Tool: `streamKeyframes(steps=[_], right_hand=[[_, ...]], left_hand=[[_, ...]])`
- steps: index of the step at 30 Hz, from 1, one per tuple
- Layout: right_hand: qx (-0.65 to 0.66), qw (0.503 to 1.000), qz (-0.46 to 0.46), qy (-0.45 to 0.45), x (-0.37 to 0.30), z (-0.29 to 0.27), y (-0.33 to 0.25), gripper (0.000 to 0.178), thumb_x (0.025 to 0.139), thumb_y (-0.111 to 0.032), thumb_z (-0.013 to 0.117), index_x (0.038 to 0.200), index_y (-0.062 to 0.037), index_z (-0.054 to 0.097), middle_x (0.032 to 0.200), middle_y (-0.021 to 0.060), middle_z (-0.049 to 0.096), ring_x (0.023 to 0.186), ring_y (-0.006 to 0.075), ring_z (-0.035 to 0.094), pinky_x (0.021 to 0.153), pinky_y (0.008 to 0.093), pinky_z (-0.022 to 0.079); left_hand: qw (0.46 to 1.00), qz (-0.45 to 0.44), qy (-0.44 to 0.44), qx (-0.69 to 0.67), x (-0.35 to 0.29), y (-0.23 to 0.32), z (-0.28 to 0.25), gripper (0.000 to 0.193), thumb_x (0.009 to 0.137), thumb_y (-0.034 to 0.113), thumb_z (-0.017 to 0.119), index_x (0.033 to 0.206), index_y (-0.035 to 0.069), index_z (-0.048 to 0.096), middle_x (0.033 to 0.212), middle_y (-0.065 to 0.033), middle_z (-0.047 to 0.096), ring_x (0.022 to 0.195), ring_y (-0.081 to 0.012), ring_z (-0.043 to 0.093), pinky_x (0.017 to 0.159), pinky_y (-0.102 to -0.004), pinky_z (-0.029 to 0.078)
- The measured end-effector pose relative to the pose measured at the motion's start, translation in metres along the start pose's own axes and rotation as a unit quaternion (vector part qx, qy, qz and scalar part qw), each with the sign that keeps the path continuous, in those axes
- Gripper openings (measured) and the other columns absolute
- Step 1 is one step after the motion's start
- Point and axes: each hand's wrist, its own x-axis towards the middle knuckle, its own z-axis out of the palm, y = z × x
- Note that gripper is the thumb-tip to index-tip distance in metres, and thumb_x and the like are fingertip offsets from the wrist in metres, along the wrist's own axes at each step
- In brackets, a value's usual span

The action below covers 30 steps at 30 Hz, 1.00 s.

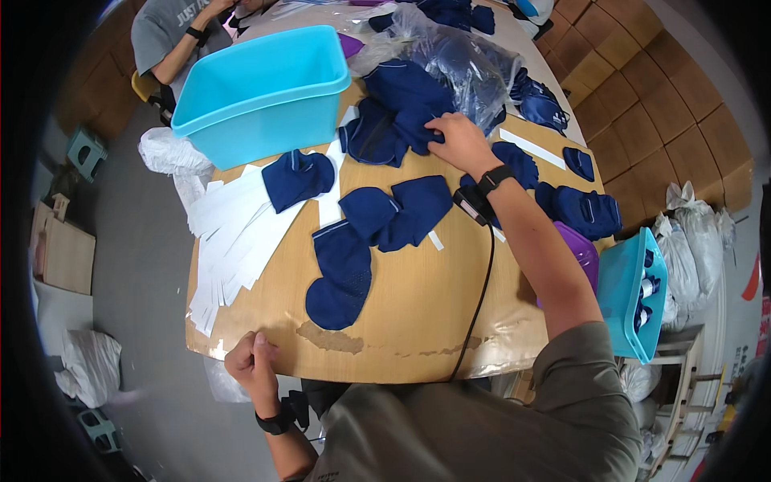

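My right hand (463, 146) reaches across the table, its fingers curled in a pinch at the edge of a navy sock (411, 100) in the far pile. My left hand (252, 363) is closed in a loose fist by the table's front left edge, with nothing visible in it. Between the hands lie two more navy socks: one (341, 277) stretches toward me, the other (414, 213) lies bent across its upper end. A folded navy sock (297, 178) rests on a fan of white paper strips (241, 241).
A large turquoise bin (261, 120) stands at the back left of the table (418, 305). Clear plastic bags (462, 68) lie behind the socks. At right are a purple basket (580, 253) and a turquoise bin (634, 277) holding banded socks. A black cable (482, 297) runs from my right wrist.
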Motion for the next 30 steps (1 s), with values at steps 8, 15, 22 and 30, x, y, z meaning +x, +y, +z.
streamKeyframes(steps=[8,15,22,30], right_hand=[[0.254,0.931,0.121,0.231,0.002,-0.037,0.018,0.039,0.096,-0.031,0.059,0.079,0.0034,0.066,0.057,0.0132,0.058,0.054,0.0247,0.06,0.055,0.0336,0.044],[0.374,0.914,0.146,0.056,-0.026,-0.089,-0.016,0.045,0.096,-0.037,0.062,0.078,0.0031,0.069,0.063,0.0037,0.063,0.056,0.0085,0.06,0.053,0.0232,0.048],[0.316,0.918,0.233,-0.058,-0.043,-0.097,-0.015,0.047,0.091,-0.036,0.069,0.075,0.0075,0.069,0.061,0.0116,0.067,0.052,0.0154,0.067,0.046,0.0231,0.05],[0.224,0.968,0.089,0.063,-0.079,-0.101,-0.04,0.04,0.091,-0.031,0.071,0.07,0.0028,0.068,0.06,0.0021,0.06,0.059,0.0055,0.058,0.056,0.0206,0.047]], left_hand=[[1.0,-0.005,-0.003,-0.001,0.002,-0.001,0.002,0.035,0.091,0.002,0.057,0.058,-0.001,0.046,0.056,-0.0057,0.052,0.051,-0.0113,0.046,0.05,-0.0264,0.033],[0.999,0.007,0.014,-0.032,-0.002,0.0,0.005,0.036,0.092,0.001,0.055,0.058,0.0,0.043,0.055,-0.0052,0.05,0.051,-0.0102,0.044,0.05,-0.0257,0.033],[1.0,0.007,0.016,0.016,-0.003,0.003,0.004,0.037,0.093,0.001,0.054,0.058,0.001,0.041,0.055,-0.0041,0.048,0.053,-0.0085,0.043,0.051,-0.0242,0.033],[0.994,-0.021,-0.053,-0.094,-0.025,0.034,0.021,0.034,0.089,0.002,0.058,0.058,0.0,0.043,0.058,-0.0046,0.051,0.052,-0.0125,0.044,0.049,-0.0273,0.032]])
